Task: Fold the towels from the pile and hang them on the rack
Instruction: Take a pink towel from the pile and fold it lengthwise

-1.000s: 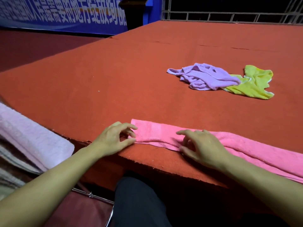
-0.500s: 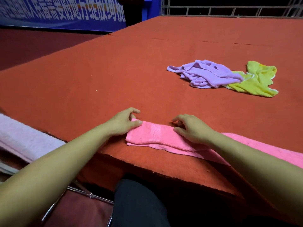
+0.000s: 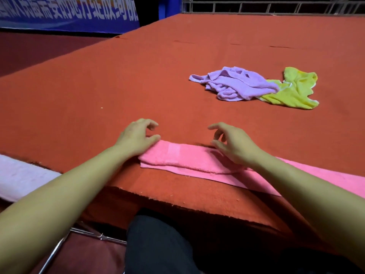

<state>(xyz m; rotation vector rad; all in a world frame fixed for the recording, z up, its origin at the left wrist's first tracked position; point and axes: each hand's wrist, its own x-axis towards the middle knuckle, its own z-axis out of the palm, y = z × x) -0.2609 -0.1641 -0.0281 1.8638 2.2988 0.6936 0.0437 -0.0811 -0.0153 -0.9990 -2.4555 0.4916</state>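
both hands have moved away from the body since the earlier frames, carrying the long pink terry towel [image 3: 197,161] farther from the near edge of the red felt-covered table [image 3: 118,86]. its left end is now doubled over, with two layers visible along the near side.

left hand [image 3: 136,137]: rests on the left end of the pink towel, thumb against the far corner of the fold. its fingers are loosely curled and lifted off the cloth, gripping nothing.

right hand [image 3: 235,145]: rests on the towel just right of the folded section. its thumb touches the far edge; its fingers are curved and raised, also gripping nothing.

pink towel location: near side of the table, flat, running from the folded end at centre to the right border of the view.

remaining pile: a crumpled lilac towel [image 3: 235,84] and a crumpled yellow towel [image 3: 290,89] lie touching each other, far right on the table, well apart from the hands.

a pale folded towel [image 3: 21,175] sits at near left, below the table edge, with chrome tubing [image 3: 94,236] under it.
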